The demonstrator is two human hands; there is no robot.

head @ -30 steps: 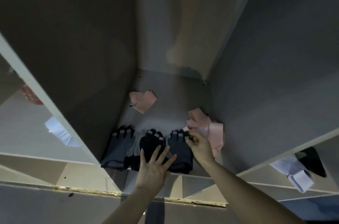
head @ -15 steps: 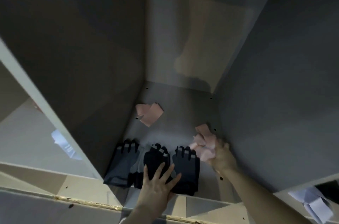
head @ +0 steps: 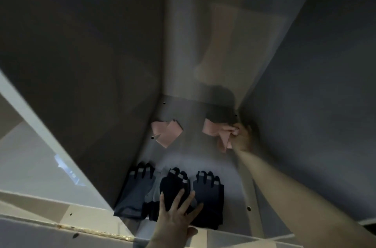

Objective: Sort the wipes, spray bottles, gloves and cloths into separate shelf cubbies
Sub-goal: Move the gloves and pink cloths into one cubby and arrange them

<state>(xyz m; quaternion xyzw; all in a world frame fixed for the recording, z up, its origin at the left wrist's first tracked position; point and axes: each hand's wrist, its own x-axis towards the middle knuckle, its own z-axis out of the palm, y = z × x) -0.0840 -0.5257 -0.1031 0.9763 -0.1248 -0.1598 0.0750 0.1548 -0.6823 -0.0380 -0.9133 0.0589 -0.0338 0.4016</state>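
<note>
I look into one dim shelf cubby. Three dark gloves (head: 207, 193) lie side by side at its front edge. My left hand (head: 177, 217) lies flat on the middle glove, fingers spread. Deep at the back right, my right hand (head: 243, 138) grips a crumpled pink cloth (head: 218, 133) close to the right wall; the hand is blurred. A second folded pink cloth (head: 166, 133) lies at the back left of the cubby floor.
The cubby's grey side walls (head: 315, 125) close in on left and right. A white divider (head: 36, 125) separates the neighbouring left cubby, where a pale blue-white item (head: 67, 170) lies. The shelf's front edge (head: 91, 231) runs along the bottom.
My right hand took hold of the pink cloth beside the gloves and carried it from the front right toward the back right corner. My left hand stayed on the gloves.
</note>
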